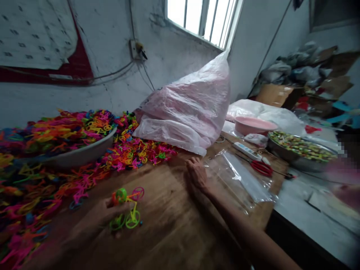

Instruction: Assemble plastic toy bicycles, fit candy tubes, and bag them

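Note:
My left hand (102, 213) is blurred at the lower left, its fingers closed around small plastic pieces (132, 217) in green, yellow, pink and orange with round wheels. Near the middle of the wooden table (163, 187), my right hand (196, 170) rests by the lower edge of a large pinkish plastic bag (194, 101); its fingers look curled, and what they hold, if anything, is hidden. Many similar colourful pieces (81, 187) lie heaped on the left of the table and fill a pale basin (84, 155).
Clear plastic bags (236, 180) lie right of my right hand, beside red-handled scissors (261, 168) and a white power strip (247, 150). Beyond stand a pink basin (254, 125) and a metal bowl (303, 150) of small items. A blurred pink shape shows at the right edge.

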